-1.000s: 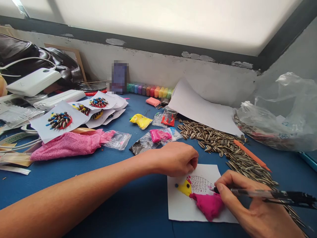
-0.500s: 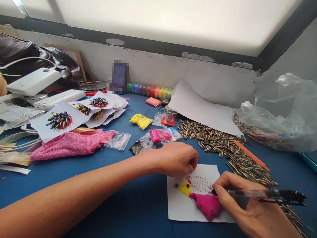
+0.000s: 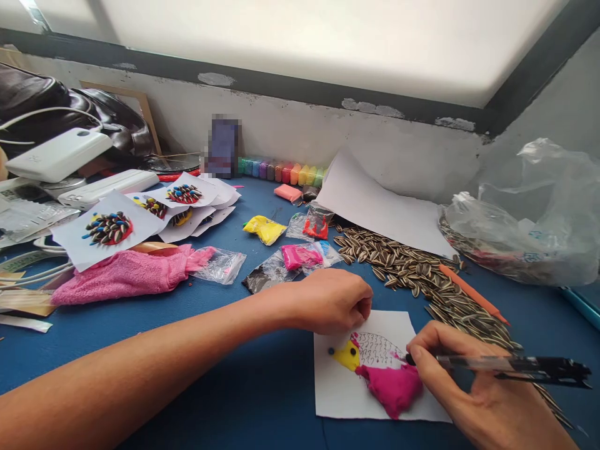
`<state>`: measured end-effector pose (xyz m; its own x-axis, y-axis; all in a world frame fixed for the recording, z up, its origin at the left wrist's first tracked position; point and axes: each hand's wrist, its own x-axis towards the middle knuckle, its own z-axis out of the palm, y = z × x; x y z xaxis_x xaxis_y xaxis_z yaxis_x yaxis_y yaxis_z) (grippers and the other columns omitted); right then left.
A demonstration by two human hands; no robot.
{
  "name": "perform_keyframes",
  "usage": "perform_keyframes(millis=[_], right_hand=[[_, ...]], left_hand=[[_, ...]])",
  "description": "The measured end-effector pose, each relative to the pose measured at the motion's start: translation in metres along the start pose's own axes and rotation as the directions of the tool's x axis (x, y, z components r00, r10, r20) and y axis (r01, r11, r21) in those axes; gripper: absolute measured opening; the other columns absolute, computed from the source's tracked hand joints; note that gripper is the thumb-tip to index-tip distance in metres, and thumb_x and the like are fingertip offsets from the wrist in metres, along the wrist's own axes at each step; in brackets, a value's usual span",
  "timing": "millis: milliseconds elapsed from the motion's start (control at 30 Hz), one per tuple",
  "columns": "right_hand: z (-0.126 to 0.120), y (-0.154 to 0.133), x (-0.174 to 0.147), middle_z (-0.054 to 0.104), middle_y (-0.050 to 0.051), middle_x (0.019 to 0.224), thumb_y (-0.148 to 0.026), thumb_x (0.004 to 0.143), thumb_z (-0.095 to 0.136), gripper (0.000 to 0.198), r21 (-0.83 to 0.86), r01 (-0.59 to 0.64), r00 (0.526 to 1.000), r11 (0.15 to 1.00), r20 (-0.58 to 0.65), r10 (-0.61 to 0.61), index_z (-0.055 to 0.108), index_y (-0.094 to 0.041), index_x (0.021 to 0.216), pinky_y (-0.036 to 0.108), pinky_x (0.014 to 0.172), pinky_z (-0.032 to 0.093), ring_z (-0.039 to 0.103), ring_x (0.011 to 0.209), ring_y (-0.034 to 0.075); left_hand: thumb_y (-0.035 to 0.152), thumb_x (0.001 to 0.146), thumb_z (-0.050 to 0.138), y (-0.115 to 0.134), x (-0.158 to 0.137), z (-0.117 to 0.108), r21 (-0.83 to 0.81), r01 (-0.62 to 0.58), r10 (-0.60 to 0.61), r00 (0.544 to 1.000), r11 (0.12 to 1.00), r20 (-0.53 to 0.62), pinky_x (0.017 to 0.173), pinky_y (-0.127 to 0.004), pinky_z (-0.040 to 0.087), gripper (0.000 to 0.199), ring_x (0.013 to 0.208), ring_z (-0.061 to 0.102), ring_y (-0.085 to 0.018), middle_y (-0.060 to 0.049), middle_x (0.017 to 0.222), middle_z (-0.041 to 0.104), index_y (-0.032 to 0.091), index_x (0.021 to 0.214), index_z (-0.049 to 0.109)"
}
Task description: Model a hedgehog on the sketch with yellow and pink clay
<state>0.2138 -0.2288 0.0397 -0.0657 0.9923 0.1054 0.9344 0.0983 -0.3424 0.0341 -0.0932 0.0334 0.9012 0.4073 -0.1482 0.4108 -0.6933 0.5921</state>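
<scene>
A sheet of white paper (image 3: pixel 337 397) lies on the blue table, bearing a figure with a yellow clay face (image 3: pixel 345 359), dark dots for eye and nose, and a magenta clay patch (image 3: pixel 392 389). Rows of small curved pen marks (image 3: pixel 377 349) fill the drawn body above the patch. My right hand (image 3: pixel 462 375) grips a black pen (image 3: pixel 487 362), its tip close to the right end of those marks. At the paper's top edge rests my left hand (image 3: pixel 335 303), fingers curled under; whatever they hold, if anything, is hidden.
Sunflower seeds (image 3: pixel 398 259) spread behind and right of the paper, with an orange stick (image 3: pixel 473 294) on them. Bags of clay (image 3: pixel 265 230), a pink cloth (image 3: pixel 126 275) and finished seed pictures (image 3: pixel 110 228) lie leftward. A plastic bag (image 3: pixel 525 244) sits far right.
The pen and my right hand have shifted slightly right along the figure. My left hand stays at the paper's top edge. The whole view has drifted a little.
</scene>
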Motion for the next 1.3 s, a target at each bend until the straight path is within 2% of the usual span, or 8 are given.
perform_keyframes(millis=[200, 400, 567, 700, 833, 900, 1033, 1300], right_hand=[[0.003, -0.009, 0.0, 0.057, -0.006, 0.055, -0.032, 0.09, 0.043, 0.031, 0.049, -0.106, 0.994, 0.993, 0.011, 0.105, 0.052, -0.024, 0.061, 0.019, 0.049, 0.043, 0.058, 0.051, 0.011], [0.003, -0.003, 0.0, 0.057, -0.006, 0.053, -0.03, 0.088, 0.045, 0.029, 0.031, -0.027, 0.998, 0.999, 0.051, 0.026, 0.054, -0.024, 0.061, 0.019, 0.044, 0.042, 0.056, 0.047, 0.011], [0.003, -0.001, -0.002, 0.059, -0.005, 0.056, -0.031, 0.089, 0.044, 0.029, 0.02, -0.061, 0.997, 0.998, 0.045, 0.06, 0.055, -0.024, 0.063, 0.019, 0.046, 0.043, 0.059, 0.051, 0.012], [0.001, -0.005, -0.002, 0.057, -0.005, 0.053, -0.032, 0.087, 0.046, 0.029, 0.031, -0.067, 0.994, 0.997, 0.09, 0.064, 0.055, -0.024, 0.061, 0.02, 0.043, 0.041, 0.055, 0.047, 0.011], [-0.003, -0.007, -0.001, 0.057, -0.004, 0.055, -0.035, 0.088, 0.044, 0.031, 0.029, -0.145, 0.989, 0.989, -0.008, 0.145, 0.054, -0.024, 0.06, 0.022, 0.05, 0.044, 0.057, 0.051, 0.013], [-0.004, -0.004, 0.0, 0.058, -0.004, 0.055, -0.036, 0.087, 0.045, 0.03, 0.016, -0.127, 0.992, 0.992, -0.022, 0.127, 0.054, -0.024, 0.06, 0.022, 0.049, 0.045, 0.058, 0.052, 0.014], [-0.004, 0.003, 0.0, 0.058, -0.005, 0.055, -0.033, 0.087, 0.046, 0.027, -0.016, -0.068, 0.997, 0.998, 0.028, 0.069, 0.056, -0.025, 0.063, 0.02, 0.047, 0.044, 0.058, 0.05, 0.013], [0.001, 0.002, 0.001, 0.056, -0.006, 0.054, -0.031, 0.088, 0.046, 0.027, -0.025, -0.048, 0.998, 0.999, 0.036, 0.049, 0.054, -0.025, 0.062, 0.018, 0.045, 0.043, 0.056, 0.047, 0.011]], left_hand=[[0.016, 0.079, 0.053, -0.001, -0.001, 0.001, -0.007, -0.005, 0.005, 1.0, 1.0, -0.01, 0.062, -0.024, 0.037, 0.012, 0.079, 0.058, -0.013, 0.0, 0.091, 0.07, 0.019, 0.083, 0.064], [0.017, 0.079, 0.053, 0.0, -0.001, 0.0, -0.003, 0.011, -0.011, 1.0, 1.0, -0.004, 0.062, -0.024, 0.038, 0.012, 0.079, 0.058, -0.014, 0.0, 0.091, 0.069, 0.019, 0.083, 0.064], [0.017, 0.079, 0.053, -0.001, 0.0, 0.001, -0.005, 0.006, -0.006, 1.0, 1.0, -0.002, 0.062, -0.024, 0.037, 0.013, 0.079, 0.058, -0.013, 0.0, 0.09, 0.069, 0.019, 0.083, 0.064], [0.017, 0.079, 0.053, -0.001, 0.0, 0.001, -0.001, 0.005, -0.005, 1.0, 1.0, 0.002, 0.062, -0.024, 0.038, 0.013, 0.079, 0.058, -0.014, 0.0, 0.091, 0.069, 0.019, 0.084, 0.065], [0.017, 0.08, 0.052, 0.0, -0.001, -0.001, -0.004, 0.007, -0.007, 1.0, 1.0, 0.012, 0.063, -0.024, 0.038, 0.013, 0.079, 0.058, -0.014, 0.0, 0.092, 0.07, 0.019, 0.084, 0.065], [0.017, 0.08, 0.052, 0.001, -0.001, -0.001, -0.003, 0.009, -0.009, 1.0, 1.0, 0.011, 0.063, -0.024, 0.038, 0.014, 0.079, 0.058, -0.014, -0.001, 0.092, 0.07, 0.019, 0.084, 0.065], [0.016, 0.08, 0.052, 0.0, -0.001, -0.001, 0.0, 0.0, 0.0, 1.0, 1.0, -0.001, 0.063, -0.024, 0.038, 0.014, 0.079, 0.058, -0.014, -0.001, 0.092, 0.07, 0.019, 0.084, 0.065], [0.016, 0.079, 0.052, -0.001, -0.001, 0.0, -0.008, -0.006, 0.006, 1.0, 1.0, -0.008, 0.062, -0.024, 0.037, 0.013, 0.077, 0.057, -0.014, -0.001, 0.091, 0.07, 0.018, 0.083, 0.065]])
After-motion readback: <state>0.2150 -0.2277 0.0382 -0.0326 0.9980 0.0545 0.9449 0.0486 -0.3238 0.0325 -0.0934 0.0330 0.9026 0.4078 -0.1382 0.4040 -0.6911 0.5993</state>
